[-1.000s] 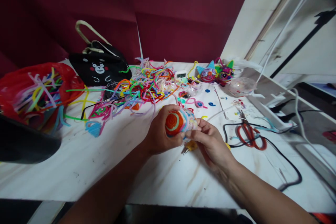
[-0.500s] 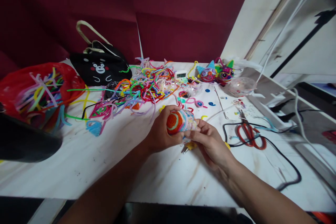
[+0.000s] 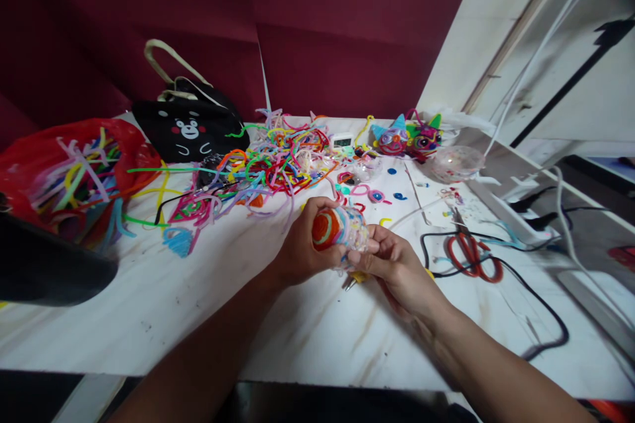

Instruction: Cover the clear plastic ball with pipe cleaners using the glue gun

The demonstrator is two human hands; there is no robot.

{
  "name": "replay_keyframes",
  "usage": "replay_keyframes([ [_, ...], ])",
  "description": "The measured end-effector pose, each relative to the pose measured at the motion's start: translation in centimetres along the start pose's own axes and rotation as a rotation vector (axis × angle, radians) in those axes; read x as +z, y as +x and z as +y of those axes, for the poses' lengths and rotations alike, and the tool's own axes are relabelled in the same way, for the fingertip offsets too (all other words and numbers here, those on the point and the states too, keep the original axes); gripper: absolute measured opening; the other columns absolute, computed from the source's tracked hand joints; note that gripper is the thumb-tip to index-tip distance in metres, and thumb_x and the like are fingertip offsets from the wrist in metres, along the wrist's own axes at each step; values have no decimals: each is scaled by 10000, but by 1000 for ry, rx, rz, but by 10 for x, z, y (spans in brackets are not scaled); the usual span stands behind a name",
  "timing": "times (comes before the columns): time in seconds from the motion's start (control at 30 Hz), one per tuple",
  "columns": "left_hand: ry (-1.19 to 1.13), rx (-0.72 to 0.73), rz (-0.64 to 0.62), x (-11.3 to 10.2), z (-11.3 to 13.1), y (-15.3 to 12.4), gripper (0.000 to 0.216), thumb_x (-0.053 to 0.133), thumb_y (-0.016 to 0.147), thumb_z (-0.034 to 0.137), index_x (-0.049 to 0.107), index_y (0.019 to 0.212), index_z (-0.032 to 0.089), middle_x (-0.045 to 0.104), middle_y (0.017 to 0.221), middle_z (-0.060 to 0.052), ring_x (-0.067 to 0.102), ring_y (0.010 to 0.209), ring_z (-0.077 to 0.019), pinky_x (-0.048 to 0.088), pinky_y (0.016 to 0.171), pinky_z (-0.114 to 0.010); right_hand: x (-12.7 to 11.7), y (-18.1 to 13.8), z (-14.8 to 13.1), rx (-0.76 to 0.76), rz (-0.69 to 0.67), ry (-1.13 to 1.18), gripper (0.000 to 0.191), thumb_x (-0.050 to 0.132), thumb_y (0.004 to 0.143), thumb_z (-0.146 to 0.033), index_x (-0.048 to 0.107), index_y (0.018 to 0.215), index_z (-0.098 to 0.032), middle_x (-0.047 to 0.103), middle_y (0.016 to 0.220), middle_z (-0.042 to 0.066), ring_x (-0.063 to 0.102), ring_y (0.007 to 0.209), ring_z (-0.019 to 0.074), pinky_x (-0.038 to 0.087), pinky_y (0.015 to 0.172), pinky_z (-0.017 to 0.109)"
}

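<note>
The round piece (image 3: 325, 228) can be seen only in part: the left hand (image 3: 305, 244) covers its left and lower side, and the fingers of the right hand (image 3: 399, 268) hide its right end, so what exactly they pinch there I cannot tell. Below the hands, a yellow object (image 3: 358, 276) with metal tip is partly concealed. The digits of the small display (image 3: 342, 143) are too little for reading. In the heap of fuzzy stems (image 3: 278, 158), many ends are buried. The left edge cuts the red bag (image 3: 20, 145) and the black container (image 3: 54, 264); the bottom edge cuts both forearms (image 3: 483, 347). Some scraps (image 3: 452, 194) near the scissors (image 3: 462, 231) are too tiny to name.
</note>
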State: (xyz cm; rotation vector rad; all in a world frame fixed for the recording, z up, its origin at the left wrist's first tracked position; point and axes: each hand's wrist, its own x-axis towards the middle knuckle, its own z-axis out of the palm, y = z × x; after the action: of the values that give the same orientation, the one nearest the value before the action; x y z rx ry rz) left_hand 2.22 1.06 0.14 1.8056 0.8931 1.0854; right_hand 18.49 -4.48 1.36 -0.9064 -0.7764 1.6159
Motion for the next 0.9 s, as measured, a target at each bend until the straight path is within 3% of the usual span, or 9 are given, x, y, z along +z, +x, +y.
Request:
replay_keyframes([
  [0.23,8,0,10,1,0,0,575,661,622,234,450,1157,212,588,1135,-78,575,1108,-280,487,902,-388,0,-2,1,-41,1,-18,464,955,488,-250,614,796,-183,725,691,-17,652,613,130,499,629,239],
  [0.6,-5,-16,1,2,3,-1,541,646,653,223,455,1159,235,579,1114,-40,595,985,-210,496,916,-364,1,-3,5,-93,26,-7,472,972,471,-239,634,797,-185,703,704,-48,626,621,100,497,618,223],
  [0.9,-17,-12,12,2,2,-1,538,655,653,226,462,1155,243,600,1104,-39,610,1017,-220,507,898,-354,1,-3,3,-94,26,-7,450,972,482,-240,641,782,-191,692,695,-48,630,626,107,502,632,231],
])
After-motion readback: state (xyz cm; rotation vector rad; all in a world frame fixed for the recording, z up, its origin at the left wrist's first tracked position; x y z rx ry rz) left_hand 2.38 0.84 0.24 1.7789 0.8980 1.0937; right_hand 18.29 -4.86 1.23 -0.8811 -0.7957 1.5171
